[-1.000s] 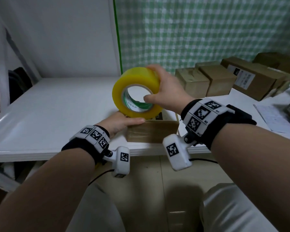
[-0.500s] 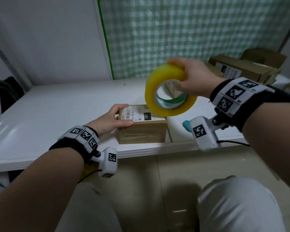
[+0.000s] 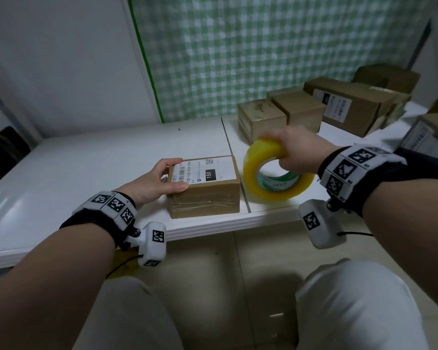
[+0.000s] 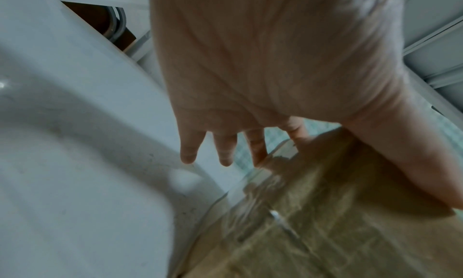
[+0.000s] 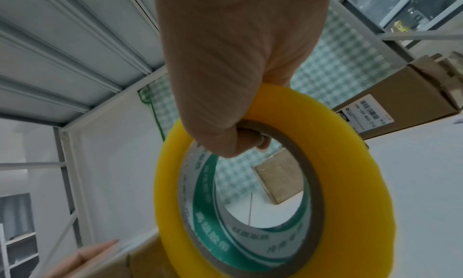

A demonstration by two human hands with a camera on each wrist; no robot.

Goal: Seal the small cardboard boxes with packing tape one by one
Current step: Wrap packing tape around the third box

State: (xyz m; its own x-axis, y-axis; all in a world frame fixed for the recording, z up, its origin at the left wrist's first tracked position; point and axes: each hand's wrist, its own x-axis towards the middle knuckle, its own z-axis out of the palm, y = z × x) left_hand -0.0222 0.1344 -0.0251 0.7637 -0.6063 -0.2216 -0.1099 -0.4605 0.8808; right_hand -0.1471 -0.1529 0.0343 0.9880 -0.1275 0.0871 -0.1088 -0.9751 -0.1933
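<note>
Head view, our left hand (image 3: 153, 181): we grasp the left end of the small cardboard box (image 3: 204, 187), fingers on its top edge, thumb along the near side.
Head view, box: it sits at the near edge of the white table (image 3: 91, 170), white shipping label (image 3: 204, 170) facing up, clear tape across its near side.
Head view, our right hand (image 3: 299, 150): we grip the yellow roll of packing tape (image 3: 271, 173), fingers over the outer face, thumb inside the core.
Head view, tape roll: it stands tilted just right of the box; we cannot tell if it touches the table.
Head view, background: more brown boxes (image 3: 311, 109) line the back right, before a green checked curtain (image 3: 263, 51).
Left wrist view: our fingers (image 4: 225, 149) spread loosely, the index and thumb side against the taped box (image 4: 338, 213); blurred.
Right wrist view: our fingers (image 5: 250, 139) curl through the roll's core (image 5: 250, 213); the box corner (image 5: 140, 262) lies just below.
</note>
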